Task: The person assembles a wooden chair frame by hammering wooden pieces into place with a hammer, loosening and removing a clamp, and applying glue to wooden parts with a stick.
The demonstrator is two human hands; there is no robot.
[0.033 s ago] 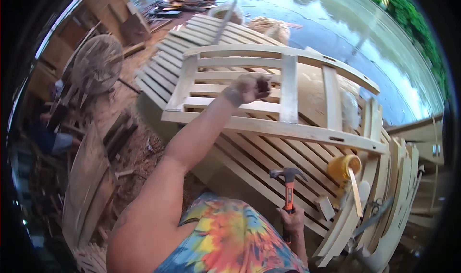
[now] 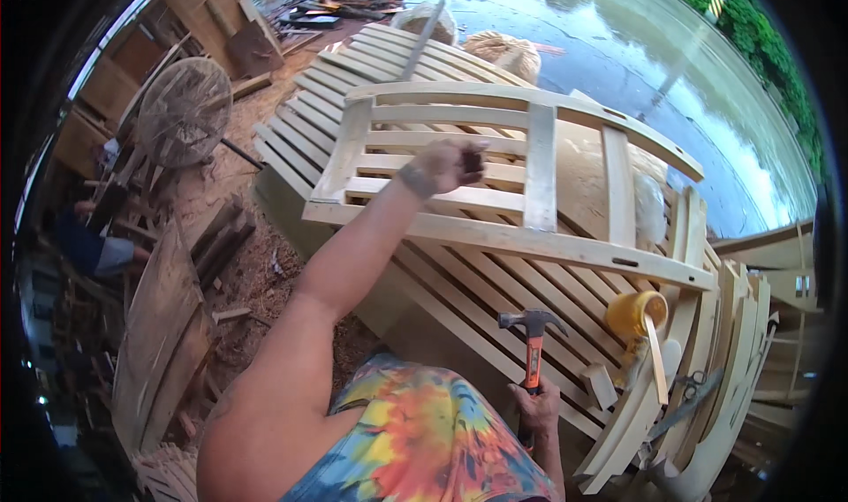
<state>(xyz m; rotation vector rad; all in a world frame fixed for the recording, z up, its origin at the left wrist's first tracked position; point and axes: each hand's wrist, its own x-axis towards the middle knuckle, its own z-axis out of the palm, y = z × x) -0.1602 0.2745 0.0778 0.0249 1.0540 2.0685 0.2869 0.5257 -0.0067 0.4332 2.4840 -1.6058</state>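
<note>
Head view, pale wooden frame with slats and slotted rails: lies across the middle of a broad surface of pale, spaced wooden slats.
Frame edges: near and far rails run lengthwise, curved by the lens; the left bay carries slats, while the rails reach past the last crosspiece on the right.
Hammer with dark claw head and orange-and-black handle: head up, on the near side of the frame, apart from its near rail.
Open room: a stretch of bare slats lies between near rail and hammer; to the right, the space is tighter, with a yellow round container, a small pale wooden block and long curved pale boards.
Left hand: arm stretched forward over the near rail, fingers curled above the left bay; whether it touches a slat or holds anything, I cannot tell.
Right hand: low, close to the body, wrapped around the hammer's handle.
Outer left: the slatted surface ends above brown, debris-strewn ground; a round wire-caged fan stands beyond.
</note>
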